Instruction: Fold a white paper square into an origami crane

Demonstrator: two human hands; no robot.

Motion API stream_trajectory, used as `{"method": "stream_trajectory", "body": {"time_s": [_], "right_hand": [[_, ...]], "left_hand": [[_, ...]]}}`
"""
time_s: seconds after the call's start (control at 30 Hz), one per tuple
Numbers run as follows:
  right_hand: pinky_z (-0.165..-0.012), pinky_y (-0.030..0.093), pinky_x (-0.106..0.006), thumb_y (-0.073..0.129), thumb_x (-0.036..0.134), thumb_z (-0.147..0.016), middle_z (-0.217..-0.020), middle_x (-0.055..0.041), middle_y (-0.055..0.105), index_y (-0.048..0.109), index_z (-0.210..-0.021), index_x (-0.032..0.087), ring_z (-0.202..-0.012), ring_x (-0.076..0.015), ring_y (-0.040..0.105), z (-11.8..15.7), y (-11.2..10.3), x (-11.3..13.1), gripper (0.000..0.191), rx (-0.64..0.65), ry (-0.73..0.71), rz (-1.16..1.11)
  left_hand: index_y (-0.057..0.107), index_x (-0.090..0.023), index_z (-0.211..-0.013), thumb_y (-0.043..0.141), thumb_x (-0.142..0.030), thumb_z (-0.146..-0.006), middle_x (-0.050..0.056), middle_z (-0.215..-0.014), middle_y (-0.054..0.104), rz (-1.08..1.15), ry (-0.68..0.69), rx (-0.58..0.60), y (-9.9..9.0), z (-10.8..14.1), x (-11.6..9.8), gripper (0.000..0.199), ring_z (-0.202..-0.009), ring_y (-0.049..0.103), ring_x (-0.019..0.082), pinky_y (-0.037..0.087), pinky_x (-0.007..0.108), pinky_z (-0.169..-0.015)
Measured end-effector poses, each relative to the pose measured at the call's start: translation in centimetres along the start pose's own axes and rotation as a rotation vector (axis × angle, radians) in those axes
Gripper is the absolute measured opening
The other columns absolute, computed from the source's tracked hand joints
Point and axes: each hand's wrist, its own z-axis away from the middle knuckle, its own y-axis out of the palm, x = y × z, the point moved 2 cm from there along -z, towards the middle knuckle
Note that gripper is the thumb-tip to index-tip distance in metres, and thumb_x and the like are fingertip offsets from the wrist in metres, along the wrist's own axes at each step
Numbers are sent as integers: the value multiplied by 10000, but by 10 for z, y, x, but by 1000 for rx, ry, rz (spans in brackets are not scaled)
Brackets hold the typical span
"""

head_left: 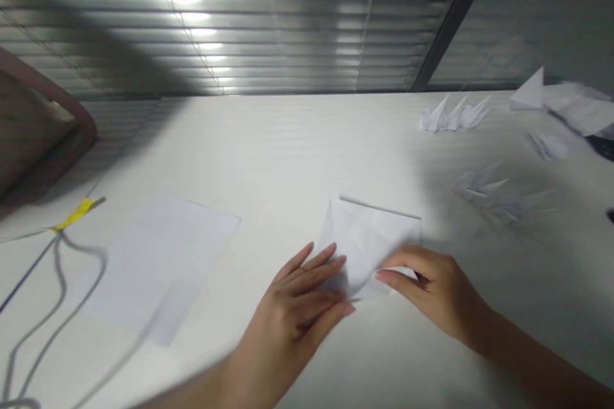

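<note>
A folded white sheet of paper (369,230) lies on the white table in front of me, with crease lines across its face. My left hand (304,307) rests on its lower left part, fingers stretched out and the thumb at the near edge. On the right side, my right hand (432,281) pinches the near right corner between thumb and fingers, and that corner is lifted and bent over. The underside of the sheet is hidden.
Flat white sheets (163,255) lie at the left, beside grey cables (60,275) bound with yellow tape (74,214). Folded paper pieces with pointed tips (455,115) stand back right, more (503,195) nearer. Window blinds (268,25) line the table's far edge.
</note>
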Motion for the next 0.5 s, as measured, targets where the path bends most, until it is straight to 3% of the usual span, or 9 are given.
{"method": "stream_trajectory", "body": {"time_s": [0.1,0.2,0.3,0.5], "right_hand": [[-511,441,-205,619,214,-846,-664,34,677,661,-767,213,-543,-106,597,2,1,2,90,-16,25,34],[-594,458,-255,613,241,-859,-682,2,671,651,-774,208,-625,-150,610,4,1,1,99,-61,-12,149],[-658,450,-294,603,251,-869,-692,-15,653,635,-780,201,-674,-176,601,3,2,-2,107,-58,-46,247],[-639,414,-296,567,228,-885,-660,-12,626,599,-751,183,-643,-175,584,0,2,-1,144,-70,-73,342]], "left_hand": [[673,-216,-729,616,-257,-873,26,-1133,689,87,-141,-126,2,0,-2,161,-1191,555,221,452,422,-1032],[619,-200,-662,636,-259,-853,53,-1074,662,92,-204,-185,3,-1,-2,200,-1142,554,228,508,367,-930],[607,-188,-680,648,-258,-844,72,-1050,599,26,-211,-190,4,-1,-1,183,-1077,542,234,485,376,-898],[586,-174,-695,663,-260,-838,65,-970,549,-63,-229,-172,6,-2,-2,183,-979,521,225,459,373,-820]]}}
